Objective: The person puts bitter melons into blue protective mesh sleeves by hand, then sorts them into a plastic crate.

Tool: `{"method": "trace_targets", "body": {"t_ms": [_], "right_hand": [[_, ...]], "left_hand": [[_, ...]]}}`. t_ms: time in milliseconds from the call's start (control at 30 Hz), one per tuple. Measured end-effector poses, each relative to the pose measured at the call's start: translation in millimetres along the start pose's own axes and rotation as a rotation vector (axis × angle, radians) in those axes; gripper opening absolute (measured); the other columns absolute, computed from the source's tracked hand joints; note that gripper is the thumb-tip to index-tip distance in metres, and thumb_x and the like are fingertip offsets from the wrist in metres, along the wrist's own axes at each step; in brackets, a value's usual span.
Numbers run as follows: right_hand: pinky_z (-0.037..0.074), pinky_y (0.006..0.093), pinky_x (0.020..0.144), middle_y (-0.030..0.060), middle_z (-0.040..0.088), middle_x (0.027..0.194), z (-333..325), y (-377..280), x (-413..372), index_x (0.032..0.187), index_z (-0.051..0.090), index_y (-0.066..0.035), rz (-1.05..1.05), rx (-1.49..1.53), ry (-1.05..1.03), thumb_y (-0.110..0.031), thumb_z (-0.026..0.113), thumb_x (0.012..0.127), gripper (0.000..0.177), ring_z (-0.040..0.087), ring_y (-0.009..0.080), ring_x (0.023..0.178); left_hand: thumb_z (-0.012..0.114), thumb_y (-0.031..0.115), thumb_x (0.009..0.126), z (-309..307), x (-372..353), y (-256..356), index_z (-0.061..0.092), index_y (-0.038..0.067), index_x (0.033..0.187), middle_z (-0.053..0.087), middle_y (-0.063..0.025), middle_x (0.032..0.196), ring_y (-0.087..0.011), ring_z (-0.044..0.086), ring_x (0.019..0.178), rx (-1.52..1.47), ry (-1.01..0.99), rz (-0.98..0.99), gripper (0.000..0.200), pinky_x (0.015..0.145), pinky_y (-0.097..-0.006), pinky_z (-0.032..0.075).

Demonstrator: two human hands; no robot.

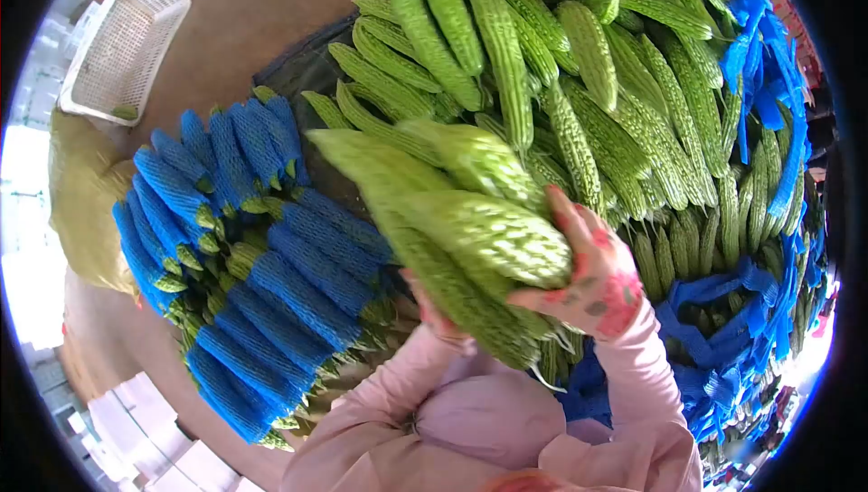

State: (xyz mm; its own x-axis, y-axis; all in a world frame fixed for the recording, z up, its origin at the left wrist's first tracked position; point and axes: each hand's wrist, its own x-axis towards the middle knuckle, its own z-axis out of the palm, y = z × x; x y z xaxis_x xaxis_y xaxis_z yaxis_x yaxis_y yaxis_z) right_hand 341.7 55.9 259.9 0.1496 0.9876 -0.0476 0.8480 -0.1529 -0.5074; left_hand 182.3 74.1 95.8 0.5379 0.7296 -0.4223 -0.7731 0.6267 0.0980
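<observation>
Both my hands hold a bunch of several large light-green bitter gourds point(488, 234) in front of my body, slightly blurred. My right hand point(592, 279), in a pink-and-red patterned covering, wraps its fingers around the ends on the right side. From the left and below, my left hand point(432, 307) presses against the bunch, its fingers mostly hidden behind the gourds. Beyond the bunch lies a big heap of loose bitter gourds point(624, 121). To the left are rows of bitter gourds in blue mesh sleeves point(289, 288), their green tips showing.
A white plastic crate point(127, 44) stands on the floor at upper left, with a yellowish sack point(86, 207) below it. Blue strips point(773, 85) hang along the heap's right side. White boxes point(149, 429) sit at lower left.
</observation>
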Motion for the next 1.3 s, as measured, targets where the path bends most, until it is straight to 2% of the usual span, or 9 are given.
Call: {"method": "trace_targets", "body": {"t_ms": [100,333,500,633,800,900,1067,1133,1300], "right_hand": [[0.047,0.0391,0.09,0.0211,0.056,0.115,-21.1,37.9,-66.1,0.134,0.039,0.003,0.197,0.01,-0.021,-0.037,0.088,0.05,0.105,0.056,0.0358,0.106],[0.043,0.031,0.093,0.0053,0.058,0.12,-10.8,167.0,-209.8,0.132,0.044,-0.002,0.673,0.908,0.008,-0.015,0.079,0.071,0.071,0.054,0.0151,0.107],[0.041,0.031,0.094,0.0069,0.057,0.121,39.9,237.0,-274.4,0.136,0.038,-0.001,0.784,0.837,0.182,-0.009,0.068,0.081,0.063,0.054,0.0174,0.109],[0.037,0.035,0.101,0.0127,0.044,0.135,64.2,270.3,-282.7,0.139,0.032,-0.001,0.834,0.618,0.484,-0.007,0.067,0.082,0.067,0.045,0.0228,0.121],[0.04,0.0361,0.097,0.0136,0.053,0.123,24.5,182.9,-162.2,0.126,0.049,-0.001,0.472,0.157,0.594,0.0,0.064,0.078,0.05,0.051,0.026,0.114],[0.046,0.0359,0.09,0.0143,0.061,0.111,29.4,123.8,-70.4,0.114,0.056,0.0,0.164,0.118,0.343,0.004,0.067,0.07,0.045,0.059,0.0281,0.102],[0.048,0.0419,0.087,0.0176,0.061,0.109,110.1,70.2,68.0,0.115,0.057,-0.007,-0.226,0.099,0.042,-0.02,0.07,0.078,0.042,0.059,0.0351,0.1],[0.042,0.0418,0.096,0.0171,0.054,0.122,149.3,54.4,112.5,0.123,0.051,-0.008,-0.193,0.071,-0.146,-0.029,0.064,0.082,0.048,0.053,0.0343,0.112],[0.034,0.0404,0.105,0.0185,0.041,0.138,229.1,45.7,190.0,0.134,0.041,-0.008,-0.069,-0.042,-0.318,-0.038,0.063,0.081,0.066,0.041,0.0333,0.127]], "left_hand": [[0.029,0.07,0.087,-3.4,-34.0,-60.4,0.028,0.013,0.143,0.036,-0.0101,0.143,-0.0278,0.036,0.13,0.362,-0.409,-0.086,0.08,0.108,-0.0414,0.032],[0.031,0.062,0.092,-128.2,-36.1,-221.5,0.018,0.014,0.147,0.025,-0.0015,0.15,-0.0167,0.02,0.138,0.491,-0.065,-0.773,0.073,0.112,-0.0377,0.02],[0.04,0.053,0.094,-72.6,-26.9,-189.1,0.011,0.006,0.146,0.029,-0.0132,0.147,-0.0231,0.025,0.137,1.537,-0.461,-0.745,0.076,0.109,-0.0384,0.025],[0.046,0.054,0.091,-113.0,26.6,-134.0,0.028,0.001,0.14,0.048,-0.0158,0.131,-0.0246,0.05,0.117,1.082,-0.68,-0.883,0.074,0.089,-0.0325,0.045],[0.049,0.037,0.092,-20.9,67.1,76.8,0.06,0.005,0.091,0.059,-0.0065,0.079,-0.0167,0.054,0.068,1.187,0.06,0.674,0.034,0.063,-0.0328,0.044],[0.051,0.038,0.09,-23.7,85.8,183.5,0.048,0.001,0.117,0.049,-0.0093,0.111,-0.0217,0.052,0.098,1.396,0.299,1.238,0.045,0.092,-0.0344,0.04],[0.083,0.001,0.046,9.1,110.6,260.5,0.026,0.011,0.144,0.019,-0.0145,0.149,-0.0322,0.033,0.133,2.445,0.246,0.63,0.113,0.107,-0.0413,0.035],[0.076,0.037,0.071,-10.6,162.0,288.1,0.023,0.009,0.144,0.037,-0.0129,0.142,-0.0252,0.045,0.123,1.225,0.496,0.168,0.095,0.092,-0.043,0.045],[0.068,0.027,0.081,-35.8,164.6,285.6,0.027,0.002,0.139,0.06,-0.0097,0.112,-0.0195,0.059,0.092,1.118,0.325,0.298,0.075,0.08,-0.0368,0.05]]}}
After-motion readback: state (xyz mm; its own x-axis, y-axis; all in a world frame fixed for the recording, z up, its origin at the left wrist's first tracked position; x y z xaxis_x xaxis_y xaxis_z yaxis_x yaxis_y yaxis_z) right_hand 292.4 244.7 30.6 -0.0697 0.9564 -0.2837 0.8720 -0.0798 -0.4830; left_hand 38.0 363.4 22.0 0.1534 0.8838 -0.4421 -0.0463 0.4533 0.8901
